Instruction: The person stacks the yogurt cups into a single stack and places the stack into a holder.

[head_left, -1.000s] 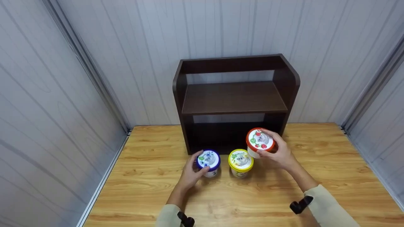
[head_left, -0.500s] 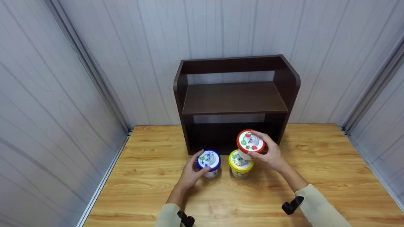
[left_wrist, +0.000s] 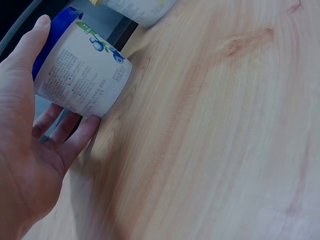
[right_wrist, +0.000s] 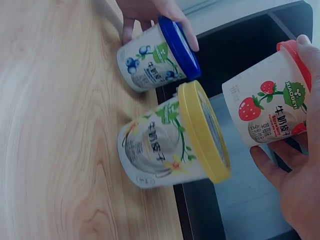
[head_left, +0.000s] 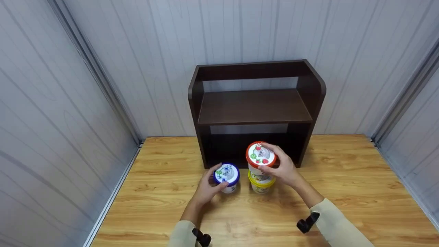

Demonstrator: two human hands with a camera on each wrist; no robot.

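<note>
My left hand [head_left: 205, 191] holds a white ice-cream tub with a blue lid [head_left: 227, 174], its thumb at the lid's edge and fingers round the far side. This tub stands upright on the table and shows blueberries in the right wrist view. Beside it, a yellow-lidded tub [right_wrist: 162, 142] also stands upright. Over the yellow lid, my right hand [head_left: 285, 170] grips a red-lidded strawberry tub [right_wrist: 267, 102] between thumb and fingers. A gap separates its base from the yellow lid in the right wrist view. In the head view, it covers much of that lid.
Right behind the tubs stands a dark brown two-tier shelf [head_left: 255, 106], its lower compartment [head_left: 226, 147] open to the front. Wood-grain tabletop [head_left: 164, 192] extends to both sides. Pale panel walls [head_left: 164, 68] enclose the back and sides.
My right hand has carried the red-lidded tub leftward, from the right of the yellow-lidded tub to above it. The left hand and the blue-lidded tub have stayed in place.
</note>
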